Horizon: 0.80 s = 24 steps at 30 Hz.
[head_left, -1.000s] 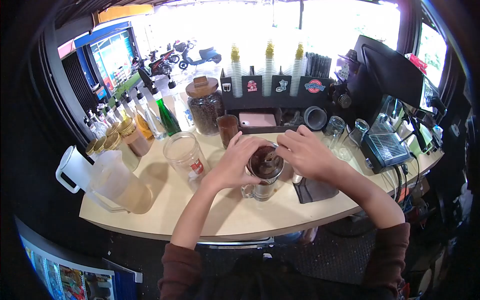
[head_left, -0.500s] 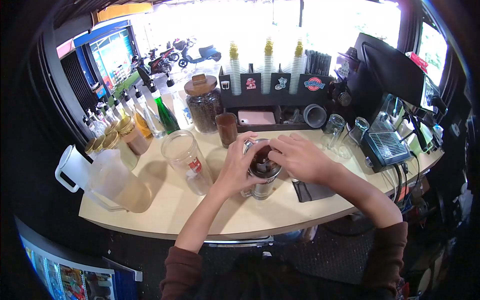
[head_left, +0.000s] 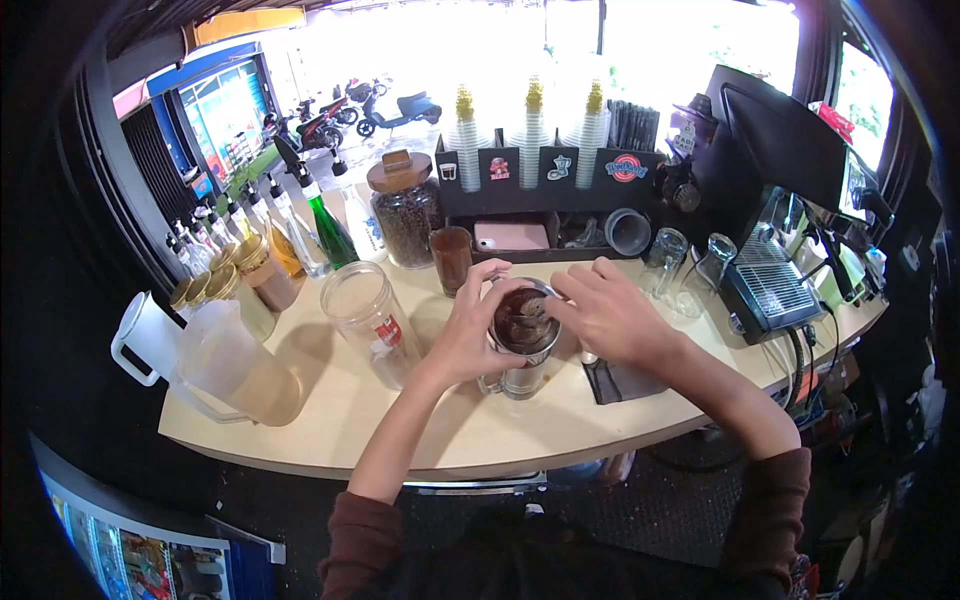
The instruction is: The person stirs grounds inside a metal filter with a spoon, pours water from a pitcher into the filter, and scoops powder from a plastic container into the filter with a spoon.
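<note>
A metal cup [head_left: 524,345] with dark brown, wet-looking coffee grounds [head_left: 520,332] sits at the front middle of the counter, apparently set in or on a clear glass mug, whose handle shows at the lower left. My left hand [head_left: 470,335] is curled around its rim, thumb on the near side and fingers on the far side. From the right, my right hand [head_left: 620,320] pinches what looks like a small spoon [head_left: 534,307], its end in the grounds; the fingers hide most of it. A glass of brown drink [head_left: 452,262] stands just beyond my left hand.
A tall clear jar [head_left: 372,325] stands left of my hands, with plastic pitchers [head_left: 240,365] and pump bottles [head_left: 325,225] farther left. A coffee bean jar [head_left: 407,215] and black cup rack [head_left: 550,170] are behind. A dark cloth [head_left: 625,383], glasses [head_left: 668,255] and a machine [head_left: 775,270] lie right.
My right hand has lifted slightly and drawn a little to the right, exposing more of the cup's inside. The contents now look browner and rougher. My left hand keeps its hold.
</note>
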Available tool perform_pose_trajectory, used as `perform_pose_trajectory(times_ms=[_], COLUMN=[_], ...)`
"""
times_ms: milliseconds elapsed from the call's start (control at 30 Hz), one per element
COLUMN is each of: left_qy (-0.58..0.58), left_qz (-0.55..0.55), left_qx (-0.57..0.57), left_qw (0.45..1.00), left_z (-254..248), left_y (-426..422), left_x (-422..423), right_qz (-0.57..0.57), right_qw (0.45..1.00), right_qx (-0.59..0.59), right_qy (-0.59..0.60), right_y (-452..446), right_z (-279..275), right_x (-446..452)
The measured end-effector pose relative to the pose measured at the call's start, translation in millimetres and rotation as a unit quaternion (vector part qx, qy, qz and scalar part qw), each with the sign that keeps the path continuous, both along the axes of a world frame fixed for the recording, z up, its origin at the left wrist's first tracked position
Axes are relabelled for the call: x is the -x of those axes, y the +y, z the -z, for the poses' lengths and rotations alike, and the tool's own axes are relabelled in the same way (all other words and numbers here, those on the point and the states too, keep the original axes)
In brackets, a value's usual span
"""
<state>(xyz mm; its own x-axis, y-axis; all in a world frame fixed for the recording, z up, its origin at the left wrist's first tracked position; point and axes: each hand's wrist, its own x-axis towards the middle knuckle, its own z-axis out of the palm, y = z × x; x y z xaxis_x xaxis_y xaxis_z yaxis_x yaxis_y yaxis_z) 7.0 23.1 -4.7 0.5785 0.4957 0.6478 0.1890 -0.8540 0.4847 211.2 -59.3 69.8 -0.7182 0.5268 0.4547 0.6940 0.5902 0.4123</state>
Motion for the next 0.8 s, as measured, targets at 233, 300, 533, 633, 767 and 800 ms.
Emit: perform_pose_trajectory(times_ms=[233, 300, 533, 633, 767, 800], left_qy=[-0.006, -0.02, -0.056, -0.066, -0.093, -0.101], left_qz=[-0.066, -0.062, -0.069, -0.068, -0.074, -0.08], left_qx=[0.009, 0.03, 0.003, -0.018, -0.027, -0.032], left_qw=[0.998, 0.997, 0.996, 0.995, 0.993, 0.991], left_z=[5.1, 8.5, 16.5, 17.1, 22.4, 23.3], left_y=[-13.1, -12.7, -14.5, -16.6, -17.0, -17.2], left_x=[-2.6, -3.7, -9.6, -10.5, -14.8, -15.2], right_qz=[0.01, -0.01, 0.005, -0.017, 0.039, 0.049], right_qw=[1.0, 0.999, 1.0, 1.0, 0.999, 0.996], right_qx=[0.01, 0.039, -0.019, 0.021, 0.02, 0.041], right_qy=[0.014, 0.027, -0.011, -0.016, 0.033, 0.067], right_y=[-4.7, -4.7, -10.2, -10.9, -8.0, -9.4], right_z=[9.1, 12.9, 4.1, 3.3, 13.0, 18.4], right_x=[6.0, 6.4, 3.2, 4.5, 17.0, 20.5])
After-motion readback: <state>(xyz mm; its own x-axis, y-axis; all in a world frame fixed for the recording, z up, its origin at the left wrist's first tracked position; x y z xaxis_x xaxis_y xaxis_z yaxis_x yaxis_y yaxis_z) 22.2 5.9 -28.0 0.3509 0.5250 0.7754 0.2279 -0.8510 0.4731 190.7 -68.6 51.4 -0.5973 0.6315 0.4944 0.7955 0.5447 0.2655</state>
